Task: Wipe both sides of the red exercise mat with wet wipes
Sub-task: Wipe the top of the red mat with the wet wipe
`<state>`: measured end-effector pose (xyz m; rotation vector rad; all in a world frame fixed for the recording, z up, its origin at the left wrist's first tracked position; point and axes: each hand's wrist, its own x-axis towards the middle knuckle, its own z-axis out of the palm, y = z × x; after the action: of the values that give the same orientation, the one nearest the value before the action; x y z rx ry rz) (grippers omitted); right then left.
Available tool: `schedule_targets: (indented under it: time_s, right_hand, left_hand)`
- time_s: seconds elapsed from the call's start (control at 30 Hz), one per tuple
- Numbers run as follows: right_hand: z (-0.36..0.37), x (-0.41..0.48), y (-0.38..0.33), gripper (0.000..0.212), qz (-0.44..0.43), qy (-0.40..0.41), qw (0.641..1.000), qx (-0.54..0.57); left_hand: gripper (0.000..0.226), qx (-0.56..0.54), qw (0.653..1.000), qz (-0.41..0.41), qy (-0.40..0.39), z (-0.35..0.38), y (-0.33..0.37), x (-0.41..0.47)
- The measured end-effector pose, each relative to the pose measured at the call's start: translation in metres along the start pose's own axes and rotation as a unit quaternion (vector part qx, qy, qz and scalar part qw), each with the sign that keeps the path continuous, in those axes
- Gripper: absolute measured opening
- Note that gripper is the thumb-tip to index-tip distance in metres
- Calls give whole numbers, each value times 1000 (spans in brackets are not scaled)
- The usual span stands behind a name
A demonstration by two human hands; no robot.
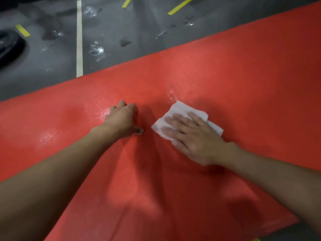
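Head view: mat (225,75) lies flat on grey floor (43,70), running diagonally across frame and filling lower and right part. Right hand (192,136) flat on white wipe (180,110), fingers straight and slightly spread, pressing it to mat near middle (wipe folded, edges poking out past fingertips). Left hand (121,119) just beside wipe, fingers curled under, thumb tip on mat, nothing in it. Wet sheen on mat around both hands. Floor beyond far edge: white line (79,40), yellow tape strips (180,6), wet smears.
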<state>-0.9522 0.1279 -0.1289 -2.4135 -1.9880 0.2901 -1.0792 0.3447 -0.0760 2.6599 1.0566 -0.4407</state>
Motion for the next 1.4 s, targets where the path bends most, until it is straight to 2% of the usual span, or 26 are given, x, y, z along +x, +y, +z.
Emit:
schedule_targets:
  time_s: [0.1, 0.13, 0.23, 0.27, 0.3, 0.4, 0.43, 0.57, 0.6, 0.7, 0.73, 0.87, 0.9, 1.0, 1.03, 1.17, 1.2, 1.3, 1.33, 1.4]
  right_hand:
    - [-3, 13, 1, 61, 133, 21, 991, -18]
    - [1, 14, -10, 64, 128, 13, 991, -23]
    - [4, 8, -24, 61, -19, -3, 1000, -8]
    - [2, 11, -13, 60, -34, -2, 999, -3]
    - [0, 17, -1, 60, -11, 8, 1000, 0]
    - [-4, 34, 5, 64, 140, 27, 990, -14]
    - [-2, 38, -4, 67, 139, 19, 990, -20]
    - [-3, 34, -9, 62, -31, -6, 999, -15]
    - [-5, 38, 4, 61, -24, 3, 1000, -12]
    - [-12, 54, 16, 66, 111, 24, 993, -18]
    - [-9, 57, 9, 67, 116, 20, 993, -22]
    - [-7, 49, 4, 62, -32, -6, 999, -16]
    - [-9, 53, 17, 61, -25, 1, 1000, -14]
    - [-16, 71, 35, 65, 116, 19, 993, -21]
    - [-14, 74, 29, 67, 125, 21, 991, -31]
    - [-9, 67, 16, 62, -34, 7, 999, -23]
    - [-11, 71, 28, 62, -31, 11, 999, -17]
    - [-19, 92, 47, 66, 112, 32, 993, -11]
    - [-16, 96, 41, 67, 128, 38, 991, -28]
    - [-9, 94, 24, 66, 66, 27, 997, -37]
  left_hand:
    - [90, -2, 1000, -23, 17, 8, -2, 2]
    - [99, -10, 1000, -24, 12, 10, -3, 3]
    - [120, -16, 999, -22, -23, 8, -10, 11]
    - [123, -10, 999, -25, -29, 7, -11, 13]
    - [124, -5, 999, -28, -31, 7, -11, 14]
    - [128, -4, 999, -37, -30, 9, -11, 16]
    - [130, -6, 999, -39, -35, 8, -11, 17]
    - [137, -3, 997, -52, -60, 6, -12, 23]
    - [138, -2, 996, -57, -64, 5, -11, 24]
    - [140, -8, 994, -70, -83, 4, -11, 25]
    - [140, -9, 993, -71, -89, 3, -10, 25]
    - [141, -10, 992, -74, -100, 1, -8, 28]
    - [142, -12, 992, -73, -103, 1, -8, 29]
    - [144, -18, 991, -70, -110, 1, -9, 31]
    - [145, -16, 991, -71, -112, 1, -8, 32]
    - [147, -1, 991, -65, -116, -1, -7, 34]
    - [148, 0, 991, -63, -117, -1, -8, 35]
    - [149, -8, 991, -55, -126, -4, -9, 38]
    - [149, -8, 990, -53, -128, -5, -10, 40]
    - [142, -16, 991, -51, -124, -11, -9, 43]
